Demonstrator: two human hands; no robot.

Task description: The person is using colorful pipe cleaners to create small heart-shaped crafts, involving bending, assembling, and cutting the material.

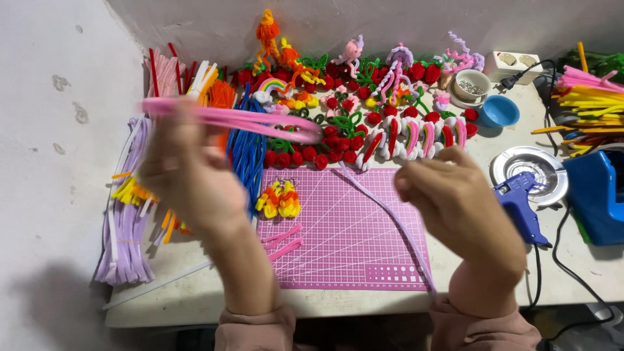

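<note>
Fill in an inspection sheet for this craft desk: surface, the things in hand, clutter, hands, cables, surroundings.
Surface: white table with a pink gridded cutting mat in the middle.
Things in hand: pink pipe cleaners in the left hand, blurred; a lilac pipe cleaner runs from the right hand across the mat.
Clutter: finished red pipe-cleaner pieces, lilac bundle, yellow and pink bundle, blue glue gun by a metal dish, blue bowl.
Hands: left hand raised, closed on the pink pipe cleaners; right hand pinching the lilac one.
Cables: black cord trails over the right edge; plug in a white socket strip.
Surroundings: white walls on the left and behind.
</note>
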